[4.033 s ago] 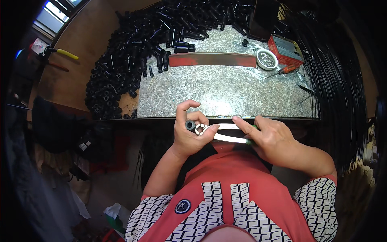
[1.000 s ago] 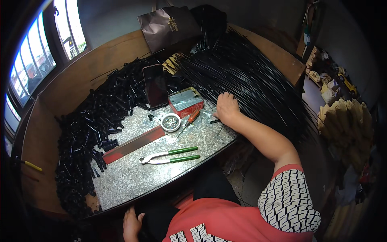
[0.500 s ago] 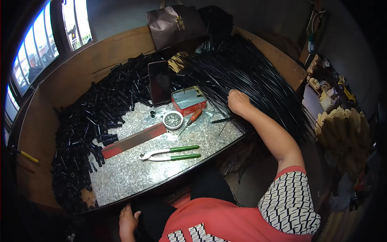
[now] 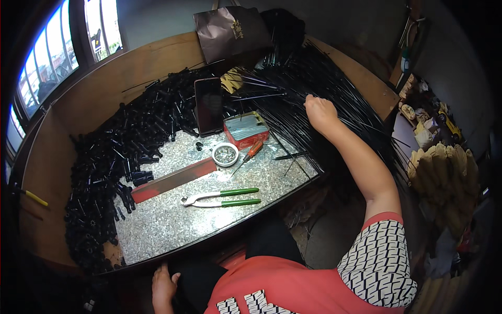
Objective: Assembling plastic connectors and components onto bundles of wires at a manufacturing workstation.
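My right hand (image 4: pixel 320 114) is closed over a large heap of long thin black rods (image 4: pixel 345 99) at the back right of the bench. A few of those rods lie at a different angle, their ends sticking out to the left of the hand. The fingertips are turned away, but the fingers look pinched on some of the rods. My left hand (image 4: pixel 164 287) rests low by my lap at the bench's front edge, thumb apart, holding nothing visible. In front of me lie green-handled pliers (image 4: pixel 222 197), jaws pointing left.
Small black tubular parts (image 4: pixel 141 115) pile up along the left. On the speckled benchtop (image 4: pixel 172 230) are a reddish flat bar (image 4: pixel 175 180), a white dish of small metal pieces (image 4: pixel 225 155), an orange-handled screwdriver (image 4: pixel 253 150), a red tin (image 4: pixel 246 133) and an upright phone (image 4: pixel 208 107). Gloves (image 4: pixel 442 172) hang right.
My right hand has moved farther back and slightly right over the rods. Several rods have shifted, with ends now showing left of it. The left hand stays about where it was.
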Demonstrator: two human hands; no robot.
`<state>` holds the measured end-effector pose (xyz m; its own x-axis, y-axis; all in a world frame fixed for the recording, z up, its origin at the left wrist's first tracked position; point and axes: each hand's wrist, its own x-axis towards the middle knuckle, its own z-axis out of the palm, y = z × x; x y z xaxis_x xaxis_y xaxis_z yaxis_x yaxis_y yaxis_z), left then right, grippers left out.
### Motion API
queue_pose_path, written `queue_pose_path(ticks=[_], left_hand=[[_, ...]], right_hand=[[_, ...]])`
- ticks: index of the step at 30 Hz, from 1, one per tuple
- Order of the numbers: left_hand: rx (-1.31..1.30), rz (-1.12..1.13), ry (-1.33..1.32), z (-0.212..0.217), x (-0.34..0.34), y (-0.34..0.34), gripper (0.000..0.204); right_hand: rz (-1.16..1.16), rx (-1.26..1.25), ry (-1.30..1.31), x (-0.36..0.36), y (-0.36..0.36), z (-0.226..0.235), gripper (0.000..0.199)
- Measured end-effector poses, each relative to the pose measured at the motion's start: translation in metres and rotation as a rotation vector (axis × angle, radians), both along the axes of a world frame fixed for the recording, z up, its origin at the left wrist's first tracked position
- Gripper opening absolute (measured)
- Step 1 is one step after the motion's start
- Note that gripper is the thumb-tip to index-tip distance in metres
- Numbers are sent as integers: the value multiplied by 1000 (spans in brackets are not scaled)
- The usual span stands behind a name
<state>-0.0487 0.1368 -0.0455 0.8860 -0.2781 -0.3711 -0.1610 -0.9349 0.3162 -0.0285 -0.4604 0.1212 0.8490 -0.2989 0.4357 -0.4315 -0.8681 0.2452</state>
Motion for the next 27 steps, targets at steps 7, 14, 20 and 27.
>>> queue_pose_path(ticks=[7,14,20,27], left_hand=[[4,-10,0,-2,1,4,65],[5,-48,-92,-11,0,9,61],[14,-62,-88,-7,1,4,60],[-3,-75,-103,-4,-2,4,60]], right_hand=[[46,57,12,-1,-8,21,25],[-86,107,162,-6,7,63,30],[-30,45,209,-6,19,103,27],[-18,-69,235,4,15,130,31]])
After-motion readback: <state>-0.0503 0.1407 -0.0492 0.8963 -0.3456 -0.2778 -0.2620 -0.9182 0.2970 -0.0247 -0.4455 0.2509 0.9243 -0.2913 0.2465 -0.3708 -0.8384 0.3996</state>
